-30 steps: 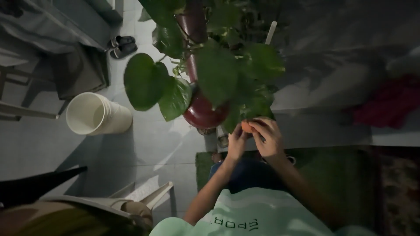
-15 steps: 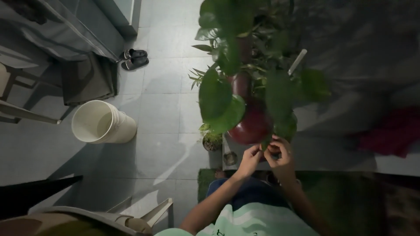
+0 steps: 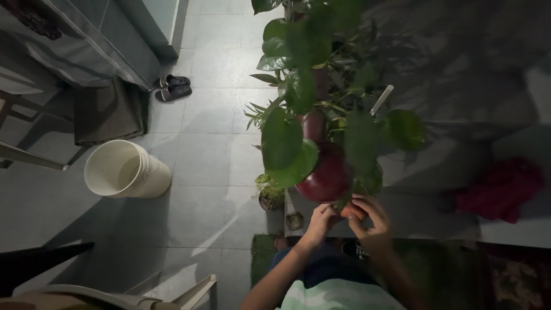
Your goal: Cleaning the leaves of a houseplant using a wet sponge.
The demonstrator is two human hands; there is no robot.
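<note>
My left hand [image 3: 319,223] and my right hand [image 3: 370,221] meet just below a round dark red pot [image 3: 325,177] of a large leafy plant [image 3: 298,97]. Both hands pinch a small orange thing [image 3: 347,211] held between their fingertips; what it is I cannot tell. The fingers touch or nearly touch the lowest leaves. The pot stands on a grey ledge [image 3: 425,212] in front of me. My forearms rise from the bottom edge of the view.
A white bucket [image 3: 123,170] lies tilted on the tiled floor at left. A pair of dark sandals [image 3: 172,87] sits further back. A small potted plant [image 3: 271,194] stands by the ledge. A red cloth [image 3: 499,189] lies at right. A chair [image 3: 103,293] is at lower left.
The view has shifted, so the plant and my hands sit further right and lower in frame. My hands stay together on the small orange thing below the pot.
</note>
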